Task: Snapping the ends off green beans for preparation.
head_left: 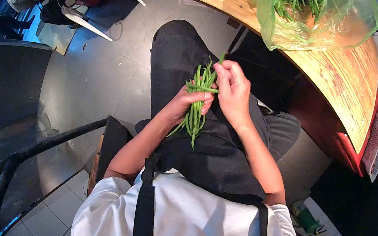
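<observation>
A bunch of green beans is gripped in my left hand, above my lap. Its thin ends stick out past both sides of my fist. One bean lies crosswise over the bunch, near my left thumb. Just to the right, my right hand pinches a piece of green bean between thumb and forefinger. The two hands are close together. My right palm is hidden from view. A black apron covers my lap beneath the beans.
Ahead to the right, a wooden table holds a green plastic bag with more green beans. A white plastic basket stands beside its red side. A white-legged chair is at the upper left, and a black metal rail lies left.
</observation>
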Demonstrator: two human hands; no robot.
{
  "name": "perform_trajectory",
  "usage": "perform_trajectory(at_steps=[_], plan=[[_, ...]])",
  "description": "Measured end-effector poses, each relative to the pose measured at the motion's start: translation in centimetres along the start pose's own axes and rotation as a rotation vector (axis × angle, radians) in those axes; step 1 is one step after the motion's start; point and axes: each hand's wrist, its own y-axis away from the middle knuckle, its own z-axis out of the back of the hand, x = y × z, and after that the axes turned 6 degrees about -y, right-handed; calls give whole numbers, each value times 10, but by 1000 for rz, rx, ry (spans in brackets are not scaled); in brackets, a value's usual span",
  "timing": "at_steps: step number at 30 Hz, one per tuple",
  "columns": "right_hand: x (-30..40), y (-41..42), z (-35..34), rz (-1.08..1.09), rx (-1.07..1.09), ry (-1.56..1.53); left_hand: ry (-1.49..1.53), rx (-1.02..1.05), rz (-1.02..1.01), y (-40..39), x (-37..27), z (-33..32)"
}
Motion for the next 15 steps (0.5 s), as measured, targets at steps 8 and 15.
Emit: perform_trajectory(at_steps=[8,15], plan=[[28,-14,17,103,-217,-495,175,139,1,-2,7,9],[34,19,54,-437,29,-601,51,135,68,11,-7,11]])
